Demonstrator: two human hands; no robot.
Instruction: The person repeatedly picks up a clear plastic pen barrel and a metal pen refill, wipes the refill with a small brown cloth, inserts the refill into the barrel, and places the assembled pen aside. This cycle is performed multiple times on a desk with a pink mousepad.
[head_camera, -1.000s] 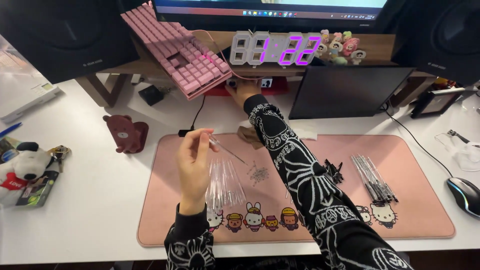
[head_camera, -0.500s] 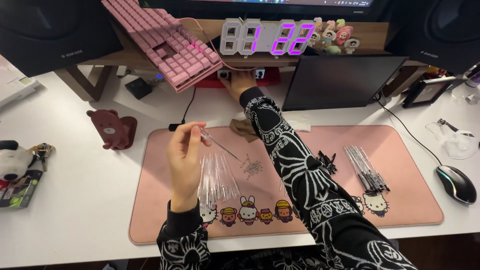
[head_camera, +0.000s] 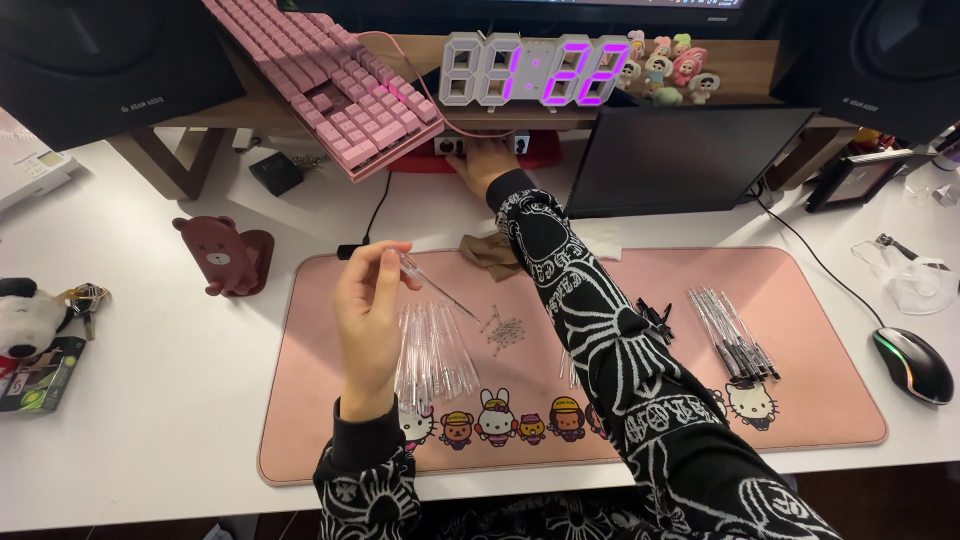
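My left hand is raised over the pink desk mat and pinches a clear pen tube that slants down to the right. Just under it lies a pile of clear tubes, with a small heap of metal springs beside it. My right hand, in a black patterned sleeve, reaches far forward and rests flat on a red box with a white switch panel under the shelf. It holds nothing. A bundle of thin dark pen refills lies on the mat's right side.
A pink keyboard leans on the shelf beside a digital clock. A dark screen stands behind the mat. A brown bear stand sits at left, a mouse at right, a brown cloth and black clips on the mat.
The view has shifted a little. My left hand still holds the tube up and my right hand stays on the red box under the shelf.
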